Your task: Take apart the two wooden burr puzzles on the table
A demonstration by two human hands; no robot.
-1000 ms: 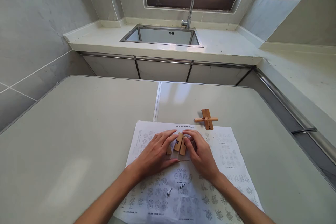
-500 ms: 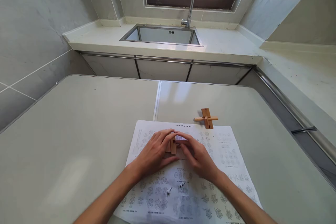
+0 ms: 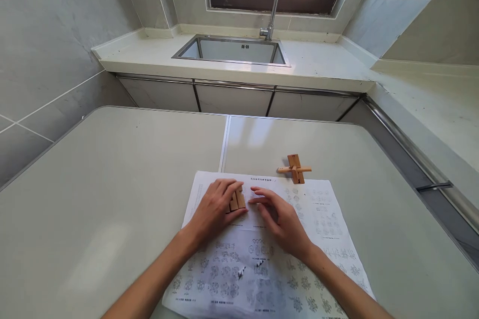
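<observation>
Wooden puzzle pieces point(image 3: 236, 200) lie side by side under the fingers of my left hand point(image 3: 216, 205), which curls around them with the thumb along their near side. My palm hides part of them. A short gap to the right, my right hand point(image 3: 279, 219) hovers low over the sheet, fingers bent and apart, and nothing shows in its grasp. Both hands are above a printed instruction sheet point(image 3: 269, 244) covered in small diagrams. Beyond its top edge rests a wooden puzzle assembly point(image 3: 295, 169) of crossed pieces, touched by neither hand.
The sheet lies on a pale table point(image 3: 112, 174) with a seam down its far half. Behind stands a counter point(image 3: 318, 60) with a sink point(image 3: 232, 50) and a tall faucet point(image 3: 272, 5) below a window. Another counter point(image 3: 430, 109) runs along the right.
My left hand has shifted slightly left with the wooden pieces. My right fingers have come away from them, leaving a gap between the hands.
</observation>
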